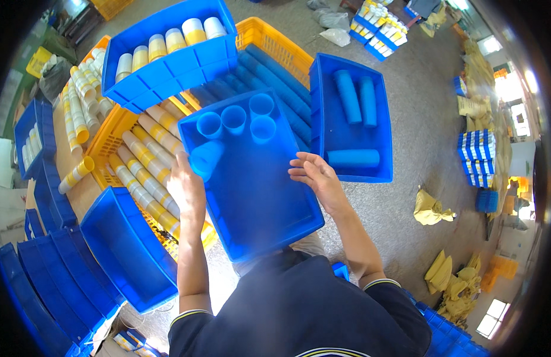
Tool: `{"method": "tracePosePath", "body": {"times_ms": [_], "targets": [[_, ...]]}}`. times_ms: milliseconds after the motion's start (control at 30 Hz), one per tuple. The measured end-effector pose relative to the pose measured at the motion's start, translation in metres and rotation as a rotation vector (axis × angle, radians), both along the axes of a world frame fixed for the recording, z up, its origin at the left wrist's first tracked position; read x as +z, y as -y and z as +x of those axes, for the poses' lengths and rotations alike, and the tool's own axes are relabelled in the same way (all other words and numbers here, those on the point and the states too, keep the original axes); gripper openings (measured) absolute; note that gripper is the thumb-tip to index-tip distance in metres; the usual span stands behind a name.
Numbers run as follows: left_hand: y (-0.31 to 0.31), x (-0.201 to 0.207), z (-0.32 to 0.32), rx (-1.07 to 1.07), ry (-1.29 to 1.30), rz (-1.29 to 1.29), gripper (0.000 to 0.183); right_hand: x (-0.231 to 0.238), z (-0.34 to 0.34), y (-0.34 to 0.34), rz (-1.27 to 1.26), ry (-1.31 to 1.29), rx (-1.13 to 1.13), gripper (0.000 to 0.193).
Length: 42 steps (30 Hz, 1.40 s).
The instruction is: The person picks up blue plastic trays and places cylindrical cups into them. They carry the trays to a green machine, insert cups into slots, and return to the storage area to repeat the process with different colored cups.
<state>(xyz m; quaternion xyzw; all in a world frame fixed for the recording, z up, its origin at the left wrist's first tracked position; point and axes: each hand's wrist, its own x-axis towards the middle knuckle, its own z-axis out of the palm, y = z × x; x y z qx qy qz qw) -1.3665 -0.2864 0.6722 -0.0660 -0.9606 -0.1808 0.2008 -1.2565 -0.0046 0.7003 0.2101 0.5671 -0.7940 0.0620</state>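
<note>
A blue plastic bin [257, 196] rests in front of me, tilted toward my body. Inside, at its far end, several translucent blue cups [234, 119] stand with their round mouths up. One more blue cup [207, 157] leans at a slant by the bin's left wall. My left hand [187, 185] is at that wall, fingers curled against the slanted cup; part of the grip is hidden. Over the right wall hovers my right hand [316, 177], fingers stretched toward the bin and holding nothing.
At right, another blue bin [353, 143] holds blue cup stacks. Yellow crates [111, 140] carry long rows of white-and-yellow and blue cups. A blue bin of cups [168, 74] stands beyond. Empty blue bins [126, 244] sit at left; a yellow sack [432, 208] lies on the floor.
</note>
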Motion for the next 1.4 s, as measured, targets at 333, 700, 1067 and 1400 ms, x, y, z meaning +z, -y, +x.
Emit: {"method": "tracePosePath", "body": {"times_ms": [333,700,1067,1400], "targets": [[-0.039,0.068,0.041,0.156,-0.209,0.141,0.022,-0.005,-0.024,-0.111,0.977,-0.380,0.191,0.035],[-0.098,-0.087,0.000,0.119,0.509,0.742,0.021,-0.080,-0.002,-0.225,1.637,0.115,0.682,0.084],[-0.077,0.029,0.035,-0.512,0.785,0.698,0.083,0.030,-0.011,-0.141,0.726,-0.038,0.332,0.077],[-0.044,0.080,0.155,-0.117,0.122,0.340,0.058,-0.034,-0.028,0.095,-0.779,0.269,0.473,0.058]]}}
